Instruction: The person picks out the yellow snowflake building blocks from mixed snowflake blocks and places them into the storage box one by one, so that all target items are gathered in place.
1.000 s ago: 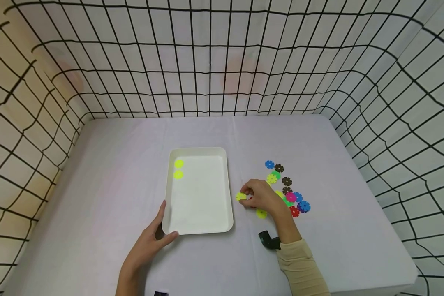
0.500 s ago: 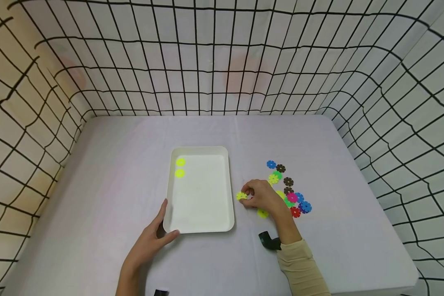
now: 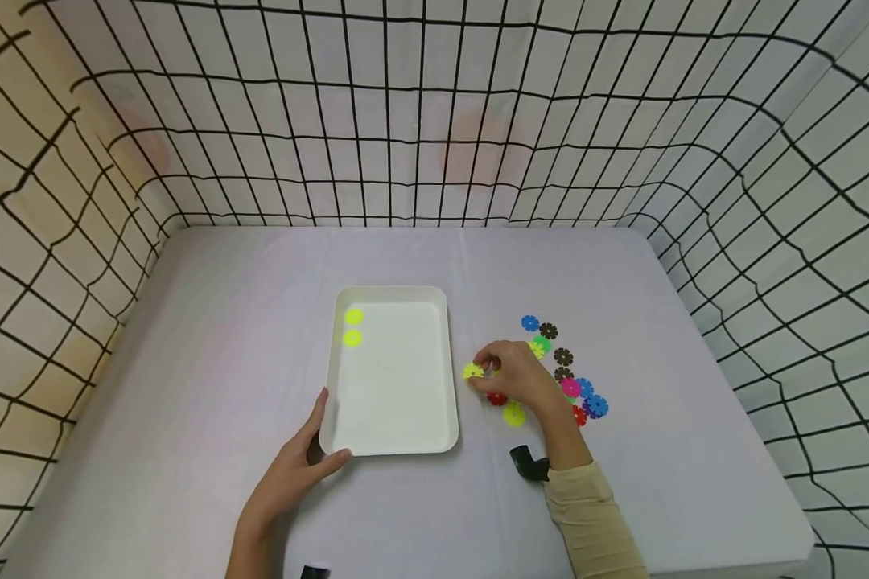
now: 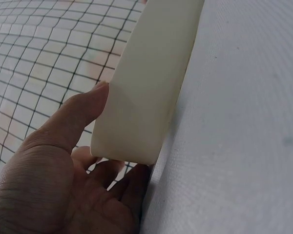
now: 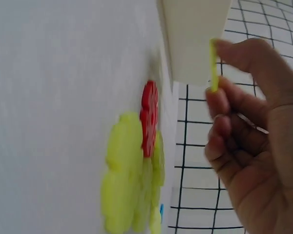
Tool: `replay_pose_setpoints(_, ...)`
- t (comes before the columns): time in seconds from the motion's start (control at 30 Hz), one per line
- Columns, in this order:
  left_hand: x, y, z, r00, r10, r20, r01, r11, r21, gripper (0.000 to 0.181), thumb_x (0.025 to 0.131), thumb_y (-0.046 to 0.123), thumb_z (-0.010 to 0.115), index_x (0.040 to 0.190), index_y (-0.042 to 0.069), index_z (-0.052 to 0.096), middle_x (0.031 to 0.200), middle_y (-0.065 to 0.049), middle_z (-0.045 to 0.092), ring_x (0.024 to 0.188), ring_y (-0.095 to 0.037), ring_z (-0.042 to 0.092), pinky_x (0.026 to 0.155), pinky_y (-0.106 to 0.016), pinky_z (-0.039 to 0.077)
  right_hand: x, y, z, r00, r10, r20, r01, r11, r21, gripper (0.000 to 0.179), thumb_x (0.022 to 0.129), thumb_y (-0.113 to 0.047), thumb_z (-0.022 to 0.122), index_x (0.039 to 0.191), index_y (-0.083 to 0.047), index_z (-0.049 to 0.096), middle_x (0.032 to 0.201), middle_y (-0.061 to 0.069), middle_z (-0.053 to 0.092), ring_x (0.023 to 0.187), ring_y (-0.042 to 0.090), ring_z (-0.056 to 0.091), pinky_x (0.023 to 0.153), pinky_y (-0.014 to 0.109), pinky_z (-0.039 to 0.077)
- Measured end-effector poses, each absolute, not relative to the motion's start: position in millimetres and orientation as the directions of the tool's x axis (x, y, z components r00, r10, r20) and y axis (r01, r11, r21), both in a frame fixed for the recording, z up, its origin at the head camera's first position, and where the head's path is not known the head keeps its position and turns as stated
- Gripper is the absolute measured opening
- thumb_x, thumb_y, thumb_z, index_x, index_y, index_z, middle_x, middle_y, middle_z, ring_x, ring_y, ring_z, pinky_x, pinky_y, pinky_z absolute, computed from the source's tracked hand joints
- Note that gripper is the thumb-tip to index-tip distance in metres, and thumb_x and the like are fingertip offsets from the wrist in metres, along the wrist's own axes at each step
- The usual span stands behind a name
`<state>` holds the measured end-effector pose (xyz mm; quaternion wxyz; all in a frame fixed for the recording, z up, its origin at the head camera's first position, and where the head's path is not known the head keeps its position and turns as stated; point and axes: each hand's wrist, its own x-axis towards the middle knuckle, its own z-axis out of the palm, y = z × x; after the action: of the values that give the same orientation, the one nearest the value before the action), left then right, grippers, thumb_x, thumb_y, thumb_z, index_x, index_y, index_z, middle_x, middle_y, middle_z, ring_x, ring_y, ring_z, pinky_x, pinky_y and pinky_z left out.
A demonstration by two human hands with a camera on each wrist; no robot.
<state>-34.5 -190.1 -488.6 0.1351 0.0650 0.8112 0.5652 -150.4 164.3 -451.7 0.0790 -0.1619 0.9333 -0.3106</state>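
Between thumb and fingertips, my right hand (image 3: 514,374) pinches a yellow notched plastic disc (image 3: 473,371), just right of the white tray (image 3: 398,402). The right wrist view shows this disc edge-on, raised off the cloth. Below that hand lie a red disc (image 5: 149,119) and several yellow discs (image 5: 122,175). My left hand (image 3: 290,482) holds the tray's near-left corner, thumb on the front side and fingers round the left side (image 4: 132,87). Inside the tray, two yellow discs (image 3: 353,316) form a column at the far left. My right hand hides part of the disc pile.
Right of the tray is a loose spread of blue (image 3: 530,322), brown (image 3: 548,330), green, pink (image 3: 570,388), purple and red discs, some overlapping. A black curved object (image 3: 529,464) shows beside the right wrist. Black wire mesh (image 3: 413,145) stands around the white-covered table (image 3: 224,322).
My right hand has risen slightly with the yellow disc, uncovering more of the red and yellow discs beneath it. The left hand keeps its place at the tray corner.
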Motion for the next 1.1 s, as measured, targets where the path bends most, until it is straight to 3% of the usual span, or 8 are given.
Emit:
replay_pose_setpoints(0.63,-32.3,-190.2,-486.9,-0.952,0.252,-0.173,-0.072,0.365,0.928,0.096,0.088,0.035,0.072,0.157,0.033,0.005,0.165,0.000,0.004,0.151,-0.026,0.007,0.097,0.006,0.014,-163.0,159.1,-423.2,-0.932,-0.362,-0.018,-0.289,0.772,-0.566,0.022,0.078,-0.023,0.081,0.092,-0.008,0.072,0.083,0.002,0.067,0.076,0.015,0.054,0.063,0.023,0.048)
replay_pose_setpoints(1.1,-33.8,-191.8,-490.1,-0.956,0.261,-0.133,-0.043,0.322,0.946,0.097,0.088,0.031,0.073,0.158,0.027,0.006,0.165,-0.005,0.004,0.150,-0.028,0.009,0.099,0.005,0.015,-169.2,126.1,-396.1,-0.899,-0.438,0.014,-0.362,0.724,-0.587,0.023,0.078,-0.022,0.082,0.093,-0.007,0.073,0.085,0.007,0.069,0.078,0.017,0.055,0.063,0.023,0.050)
